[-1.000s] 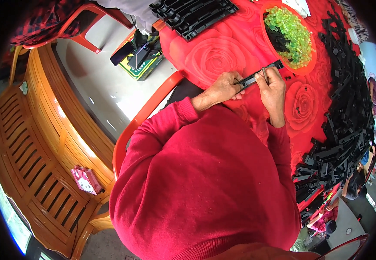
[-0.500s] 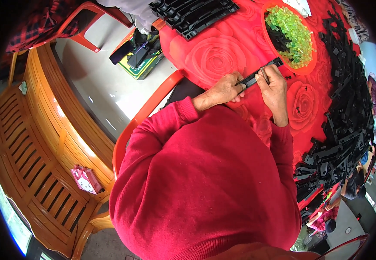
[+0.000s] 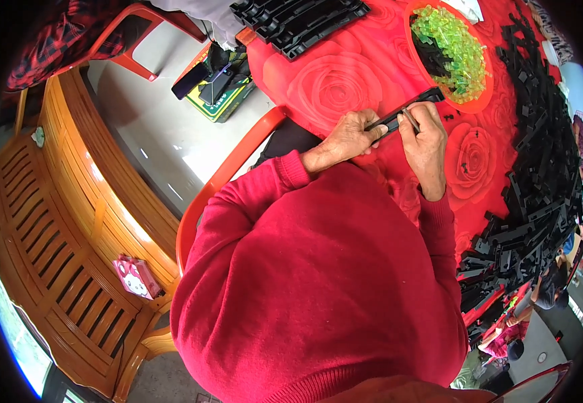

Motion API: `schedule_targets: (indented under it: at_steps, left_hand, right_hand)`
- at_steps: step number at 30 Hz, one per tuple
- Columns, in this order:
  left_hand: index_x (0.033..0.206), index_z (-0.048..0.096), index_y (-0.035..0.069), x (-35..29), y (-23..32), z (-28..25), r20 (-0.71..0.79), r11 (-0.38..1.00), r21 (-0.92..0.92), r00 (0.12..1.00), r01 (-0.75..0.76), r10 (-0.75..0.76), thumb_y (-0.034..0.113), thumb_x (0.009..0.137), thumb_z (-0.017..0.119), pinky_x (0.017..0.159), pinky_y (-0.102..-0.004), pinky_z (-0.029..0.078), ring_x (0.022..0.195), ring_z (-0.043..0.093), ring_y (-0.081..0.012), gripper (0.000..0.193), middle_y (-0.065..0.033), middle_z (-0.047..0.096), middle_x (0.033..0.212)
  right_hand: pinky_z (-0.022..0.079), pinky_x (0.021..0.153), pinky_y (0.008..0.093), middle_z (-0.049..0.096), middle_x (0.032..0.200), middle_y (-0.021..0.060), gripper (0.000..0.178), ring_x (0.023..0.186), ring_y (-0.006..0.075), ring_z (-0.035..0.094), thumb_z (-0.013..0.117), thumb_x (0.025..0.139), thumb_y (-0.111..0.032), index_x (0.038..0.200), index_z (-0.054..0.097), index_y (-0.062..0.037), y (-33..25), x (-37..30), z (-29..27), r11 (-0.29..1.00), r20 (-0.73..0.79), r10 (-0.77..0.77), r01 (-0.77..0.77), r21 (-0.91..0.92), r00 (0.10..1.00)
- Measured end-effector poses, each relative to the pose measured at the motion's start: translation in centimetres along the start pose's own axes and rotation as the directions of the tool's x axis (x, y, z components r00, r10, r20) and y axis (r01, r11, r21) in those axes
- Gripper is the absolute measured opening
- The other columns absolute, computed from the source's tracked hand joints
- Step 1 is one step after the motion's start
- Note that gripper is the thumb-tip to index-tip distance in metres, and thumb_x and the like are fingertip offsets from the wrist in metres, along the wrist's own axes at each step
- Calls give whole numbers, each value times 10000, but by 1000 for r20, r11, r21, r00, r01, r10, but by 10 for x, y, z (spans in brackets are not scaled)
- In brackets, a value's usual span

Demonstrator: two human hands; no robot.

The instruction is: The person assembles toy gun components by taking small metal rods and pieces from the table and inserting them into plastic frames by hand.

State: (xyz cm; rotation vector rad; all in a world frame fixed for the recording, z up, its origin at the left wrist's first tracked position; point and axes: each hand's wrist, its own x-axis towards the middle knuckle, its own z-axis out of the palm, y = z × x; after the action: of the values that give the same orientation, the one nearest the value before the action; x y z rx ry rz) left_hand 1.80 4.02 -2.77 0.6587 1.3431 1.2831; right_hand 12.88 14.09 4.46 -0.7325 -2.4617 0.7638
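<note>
Close above the red rose-patterned tablecloth [image 3: 338, 91], my left hand [image 3: 350, 138] is closed around the near end of a long black plastic strip [image 3: 428, 97]. Its far end points up and right, toward an orange-red bowl [image 3: 485, 98]. Between thumb and fingers, my right hand [image 3: 427, 151] pinches a thin metal rod-like tool [image 3: 410, 119] held against the strip. The tool's tip is too small to make out. Translucent yellow-green pieces [image 3: 465, 50] fill most of the bowl, with small black pieces [image 3: 431, 57] along its left side.
A large heap of black plastic strips [image 3: 530, 208] covers the table's right side. Long black trays [image 3: 301, 23] lie at the far edge. Left of me are a red chair [image 3: 234, 151], a wooden bench [image 3: 70, 215] and a pink box [image 3: 138, 277]. Other people sit far right.
The strip and both hands have shifted only slightly, and the right fingers have tilted a little around the tool. Both grips stay the same.
</note>
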Motion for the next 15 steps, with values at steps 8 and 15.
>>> schedule_targets:
  at_steps: [8, 15]
  left_hand:
    - [812, 528, 30, -1, -2, 4, -30, 991, 104, 996, -80, 84, 149, 909, 607, 463, -223, 399, 536, 484, -56, 172, 6, 533, 640]
    - [807, 540, 19, 0, -5, 8, -120, 954, 275, 980, -119, 157, 150, 896, 626, 477, -229, 410, 544, 490, -53, 180, 13, 530, 626]
  right_hand:
    - [459, 577, 358, 541, 836, 115, 109, 681, 252, 579, 639, 792, -1, 853, 550, 10, -1, -9, -6, 999, -43, -21, 20, -35, 999]
    - [470, 571, 360, 544, 875, 93, 112, 701, 255, 594, 652, 791, -31, 857, 564, -10, 0, -9, -5, 995, -71, -4, -3, -97, 997]
